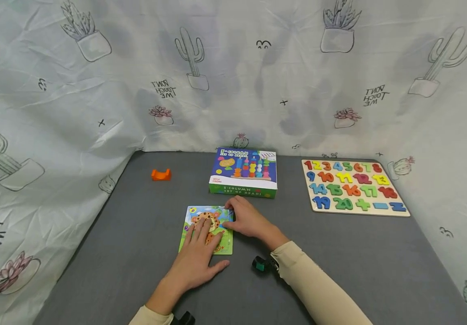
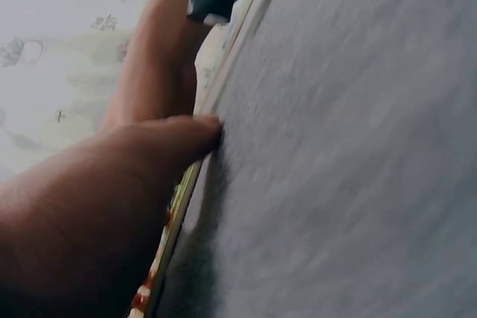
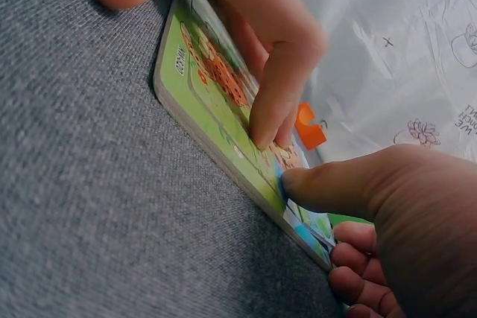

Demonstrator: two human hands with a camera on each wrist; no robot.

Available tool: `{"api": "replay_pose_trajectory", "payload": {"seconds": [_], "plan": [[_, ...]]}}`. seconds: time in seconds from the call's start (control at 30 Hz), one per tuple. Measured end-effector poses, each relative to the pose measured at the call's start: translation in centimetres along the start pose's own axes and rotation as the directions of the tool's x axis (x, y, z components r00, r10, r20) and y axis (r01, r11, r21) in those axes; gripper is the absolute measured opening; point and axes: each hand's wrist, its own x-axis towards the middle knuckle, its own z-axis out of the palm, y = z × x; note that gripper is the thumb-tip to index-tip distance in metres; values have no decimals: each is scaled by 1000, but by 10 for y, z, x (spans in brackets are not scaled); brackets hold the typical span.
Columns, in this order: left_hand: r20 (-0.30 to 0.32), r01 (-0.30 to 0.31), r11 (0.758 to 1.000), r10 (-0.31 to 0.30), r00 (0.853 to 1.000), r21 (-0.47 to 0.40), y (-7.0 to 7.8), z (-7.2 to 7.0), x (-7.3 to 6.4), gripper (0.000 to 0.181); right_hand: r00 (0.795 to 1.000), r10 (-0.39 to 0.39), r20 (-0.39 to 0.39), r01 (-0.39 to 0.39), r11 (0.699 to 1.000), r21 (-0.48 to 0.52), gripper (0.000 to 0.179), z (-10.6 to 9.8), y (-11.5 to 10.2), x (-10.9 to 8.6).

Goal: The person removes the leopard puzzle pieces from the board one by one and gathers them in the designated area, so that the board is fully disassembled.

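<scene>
A jigsaw puzzle board (image 1: 227, 246) with a spotted leopard on a green and blue background lies flat on the grey table. My left hand (image 1: 194, 259) rests across its left and middle part, fingers stretched over the leopard and thumb off the near right corner. At the far right corner, my right hand (image 1: 249, 220) grips the puzzle's edge. In the right wrist view, the right thumb (image 3: 328, 184) presses on the blue part of the picture while the other fingers (image 3: 361, 258) curl at the board's edge. Mostly the left hand's side and thumb (image 2: 186, 135) show in the left wrist view.
Behind the puzzle stands a blue and green bead-set box (image 1: 243, 174). A wooden number board (image 1: 357, 187) with colourful digits lies at the right. An orange plastic piece (image 1: 161, 174) sits at the back left. A patterned cloth (image 1: 233, 67) hangs behind the table.
</scene>
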Motion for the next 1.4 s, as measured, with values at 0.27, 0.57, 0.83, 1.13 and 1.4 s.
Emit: {"api": "replay_pose_trajectory", "payload": {"seconds": [0.27, 0.57, 0.83, 1.13, 1.4], "plan": [[21, -51, 998, 50, 998, 38, -2, -3, 5, 86, 999, -28, -14, 29, 999, 32, 41, -2, 5, 1], [50, -40, 999, 39, 998, 7, -2, -1, 3, 88, 998, -41, -42, 44, 997, 64, 39, -1, 11, -2], [19, -53, 999, 53, 998, -8, -2, 0, 2, 87, 995, -71, -64, 72, 997, 13, 37, -2, 10, -1], [4, -60, 998, 60, 998, -5, -3, 1, 2, 85, 992, -68, -106, 69, 998, 2, 35, -2, 14, -1], [18, -40, 999, 40, 999, -21, -3, 2, 2, 86, 987, -79, -138, 82, 997, 11, 34, -12, 16, -15]]}}
